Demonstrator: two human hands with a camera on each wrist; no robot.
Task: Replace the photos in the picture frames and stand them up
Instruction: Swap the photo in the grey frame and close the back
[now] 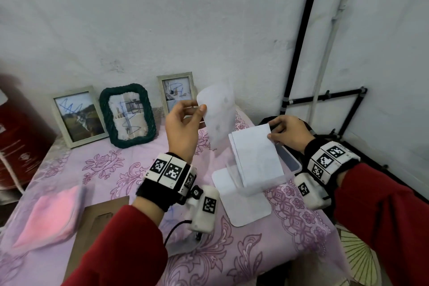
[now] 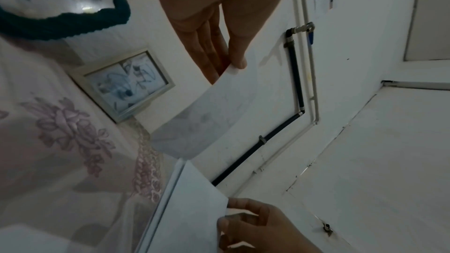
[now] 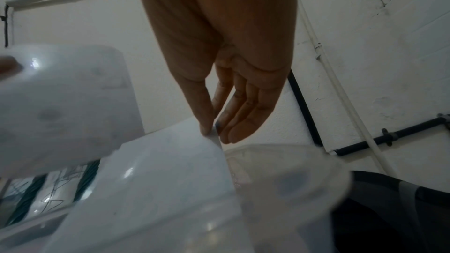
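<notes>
Head view shows your left hand pinching one loose photo by its top corner, lifted clear above the counter, while your right hand pinches the remaining photo stack standing in the clear box. Keep the left grip light and near the edge so the sheet doesn't crease or smudge. Steady the stack until the single sheet hangs free. Three frames stand against the wall, scribbled prints inside; choose one.
</notes>
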